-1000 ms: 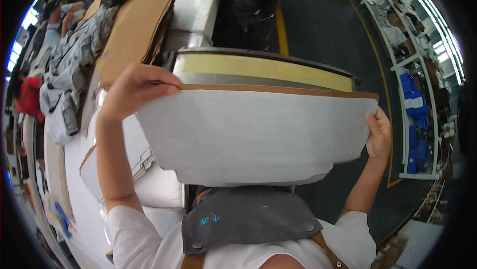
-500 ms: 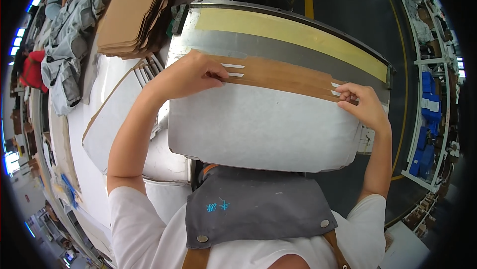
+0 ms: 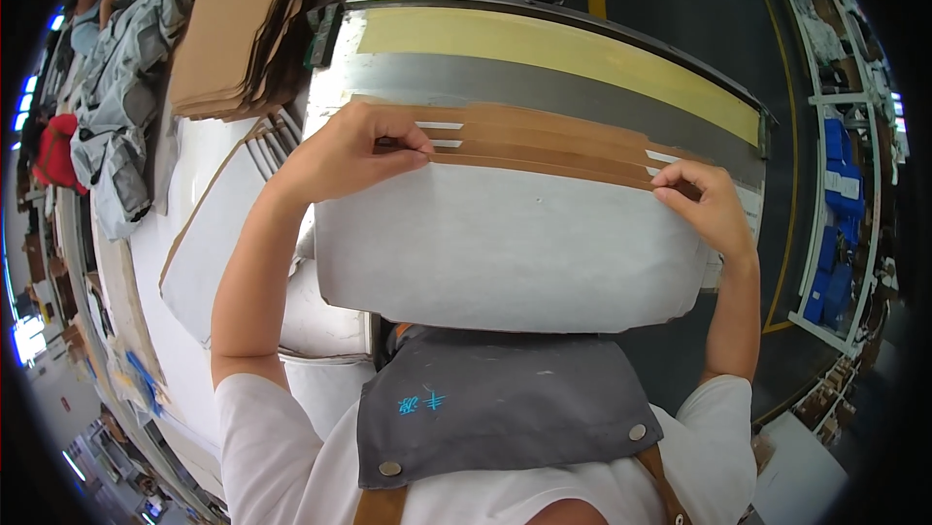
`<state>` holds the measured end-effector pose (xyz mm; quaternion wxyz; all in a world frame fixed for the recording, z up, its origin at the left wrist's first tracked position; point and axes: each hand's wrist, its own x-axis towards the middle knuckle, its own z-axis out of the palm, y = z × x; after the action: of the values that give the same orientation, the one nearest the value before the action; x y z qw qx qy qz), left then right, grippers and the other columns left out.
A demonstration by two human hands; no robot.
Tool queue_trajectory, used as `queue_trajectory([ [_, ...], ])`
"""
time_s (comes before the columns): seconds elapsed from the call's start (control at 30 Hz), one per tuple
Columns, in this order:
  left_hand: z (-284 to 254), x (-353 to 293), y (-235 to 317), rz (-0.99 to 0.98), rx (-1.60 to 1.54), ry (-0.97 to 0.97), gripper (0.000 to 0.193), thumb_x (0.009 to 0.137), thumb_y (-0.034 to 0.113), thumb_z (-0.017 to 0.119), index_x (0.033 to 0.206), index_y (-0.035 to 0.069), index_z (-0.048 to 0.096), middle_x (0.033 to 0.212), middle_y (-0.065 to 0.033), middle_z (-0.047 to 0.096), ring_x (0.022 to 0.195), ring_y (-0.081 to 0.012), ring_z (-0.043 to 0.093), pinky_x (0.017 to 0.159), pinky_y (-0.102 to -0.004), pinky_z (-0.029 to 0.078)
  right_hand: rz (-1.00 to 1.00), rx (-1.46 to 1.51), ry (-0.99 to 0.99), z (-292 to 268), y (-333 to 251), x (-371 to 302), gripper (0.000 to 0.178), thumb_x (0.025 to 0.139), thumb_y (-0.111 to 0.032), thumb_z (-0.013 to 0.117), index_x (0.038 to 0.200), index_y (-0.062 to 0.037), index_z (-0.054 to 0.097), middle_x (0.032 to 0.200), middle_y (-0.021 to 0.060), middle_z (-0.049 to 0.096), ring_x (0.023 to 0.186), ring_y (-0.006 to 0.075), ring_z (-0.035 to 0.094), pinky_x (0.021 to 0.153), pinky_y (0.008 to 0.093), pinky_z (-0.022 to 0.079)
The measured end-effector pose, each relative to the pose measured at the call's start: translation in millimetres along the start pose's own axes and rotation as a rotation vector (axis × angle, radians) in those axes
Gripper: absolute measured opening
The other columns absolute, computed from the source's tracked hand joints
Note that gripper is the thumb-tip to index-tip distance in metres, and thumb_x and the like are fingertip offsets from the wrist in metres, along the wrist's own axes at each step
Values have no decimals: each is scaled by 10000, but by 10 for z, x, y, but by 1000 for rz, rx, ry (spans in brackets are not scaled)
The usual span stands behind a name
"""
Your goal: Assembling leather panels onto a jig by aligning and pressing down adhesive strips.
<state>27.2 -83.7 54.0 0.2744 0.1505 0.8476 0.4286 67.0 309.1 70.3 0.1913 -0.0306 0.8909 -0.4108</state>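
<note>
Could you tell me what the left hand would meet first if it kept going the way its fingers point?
Probably the brown strips it already presses, running toward the right hand; depth is hard to judge.

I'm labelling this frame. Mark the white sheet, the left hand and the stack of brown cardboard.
white sheet [image 3: 505,244], head view, on its bare middle.
left hand [image 3: 354,151], head view, on the back of the hand.
stack of brown cardboard [image 3: 233,30], head view, on its top sheet.

A: Under the left hand [image 3: 354,151], what's that sheet [image 3: 505,244]?
B: Matt white paper, smooth, with brown cardboard strips [image 3: 544,142] at the fingertips.
A: Beyond the grip?
B: Dull grey metal surface [image 3: 544,88], matt yellow band [image 3: 553,45]
</note>
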Motion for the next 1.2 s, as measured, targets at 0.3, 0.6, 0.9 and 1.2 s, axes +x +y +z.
queue_trajectory([
  [0.3,-39,-94,-103,-3,-50,47,62,839,28,669,843,-33,663,742,-16,596,671,-63,490,593,-231,402,-85,107,6,127,38,59,87,830,-34,700,905,7,680,841,32,671,791,94,625,737,242,508],
  [0.6,3,-64,-86,19,-81,60,85,846,45,657,843,-40,653,723,-4,574,645,-52,447,571,-229,369,-202,90,-4,204,45,85,38,843,-33,689,857,-10,662,788,23,623,708,82,562,659,230,463],
  [0.9,-33,-166,-46,22,59,114,139,812,48,714,896,-58,680,782,-65,675,700,-83,585,657,-247,485,-128,-15,100,202,44,106,176,907,-123,617,815,27,622,653,22,545,619,118,474,608,272,402],
  [1.2,87,-1053,-570,-251,-312,386,164,821,68,738,886,-61,660,739,-12,626,680,-66,574,598,-244,478,214,-115,-96,-394,552,-246,223,834,-194,722,774,-5,619,672,-20,573,646,45,500,570,240,395],
])
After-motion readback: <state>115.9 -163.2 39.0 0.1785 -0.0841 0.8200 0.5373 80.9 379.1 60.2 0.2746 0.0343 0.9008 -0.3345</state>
